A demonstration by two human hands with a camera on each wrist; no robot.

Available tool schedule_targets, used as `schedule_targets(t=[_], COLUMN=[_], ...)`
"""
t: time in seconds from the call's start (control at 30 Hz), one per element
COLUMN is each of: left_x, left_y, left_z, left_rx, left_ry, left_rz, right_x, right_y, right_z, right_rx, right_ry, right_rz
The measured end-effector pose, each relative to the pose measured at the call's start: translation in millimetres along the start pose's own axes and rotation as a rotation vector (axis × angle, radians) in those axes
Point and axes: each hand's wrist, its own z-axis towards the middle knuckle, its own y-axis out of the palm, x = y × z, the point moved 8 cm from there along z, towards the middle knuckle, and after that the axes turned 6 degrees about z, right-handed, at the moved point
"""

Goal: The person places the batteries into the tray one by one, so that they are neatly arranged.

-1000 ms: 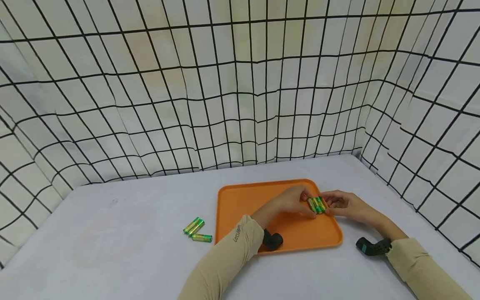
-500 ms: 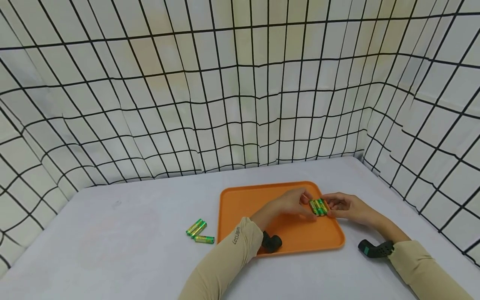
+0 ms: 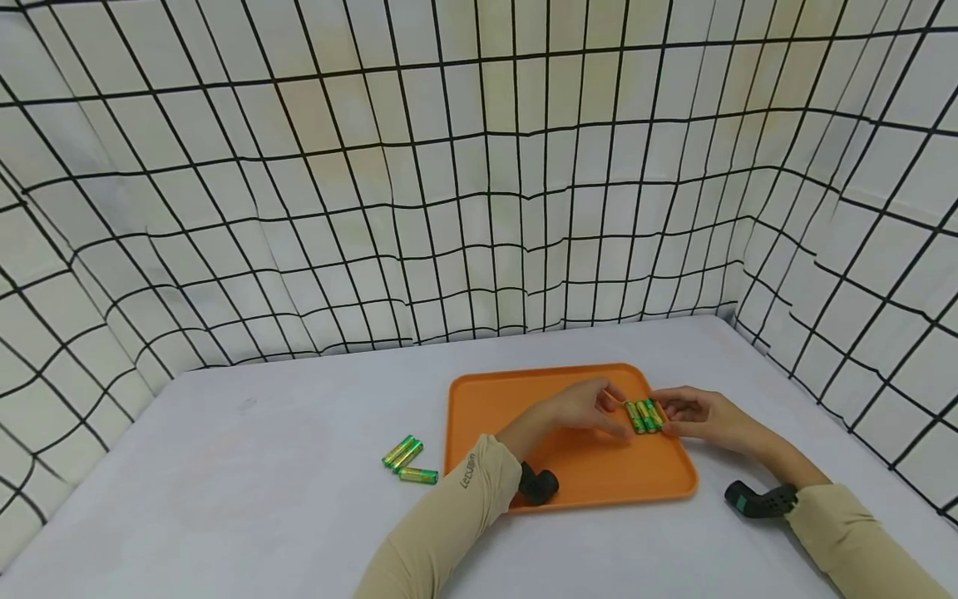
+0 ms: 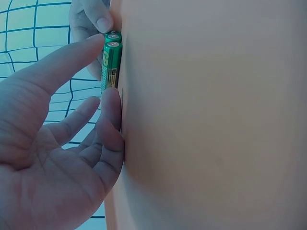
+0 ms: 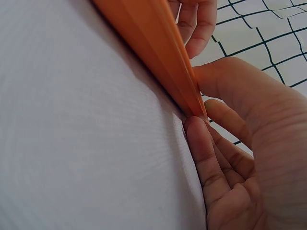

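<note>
A row of several green and gold batteries [image 3: 644,416] lies side by side inside the right edge of the orange tray [image 3: 572,489]. My left hand [image 3: 580,408] is at the row's left side; the left wrist view has its thumb [image 4: 62,62] by one end of the nearest battery [image 4: 112,62] and a fingertip by the other, other fingers loosely bent. At the row's right side is my right hand [image 3: 703,416], thumb and finger spread. In the right wrist view, its fingers [image 5: 201,148] meet the tray rim [image 5: 175,72]; the batteries are hidden there.
Three more batteries [image 3: 404,452] lie on the white tabletop [image 3: 262,482] left of the tray, two side by side and one at an angle. Netting with black lines over pale cloth [image 3: 449,208] rises behind and beside the table.
The head view has shifted, so tray and batteries appear farther right. Relative to the row, my left hand has drawn slightly left. My right hand stays beside the tray's right edge.
</note>
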Motion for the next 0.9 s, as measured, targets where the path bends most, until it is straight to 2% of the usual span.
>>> schedule_targets(t=[0.27,0.53,0.77,0.9], left_x=[-3.8,-1.6,-4.8,-8.0], left_y=[-1.6,-7.4,-16.5,-23.0], left_z=[-3.9,-11.5,-18.7,-24.5], left_rx=[-0.007,-0.001,0.018,0.03], left_ry=[-0.009,0.038,0.062,0.057], left_rz=[-0.003,-0.011,0.004,0.017], right_x=[1.3,-0.1,0.5,-0.7], right_y=[0.1,0.9,0.9,0.2], right_z=[0.5,0.1,-1.2,-1.5], right_rx=[0.0,-0.007,0.002,0.003], right_ry=[-0.005,-0.028,-0.011,-0.022], right_rz=[-0.001,0.002,-0.028,-0.032])
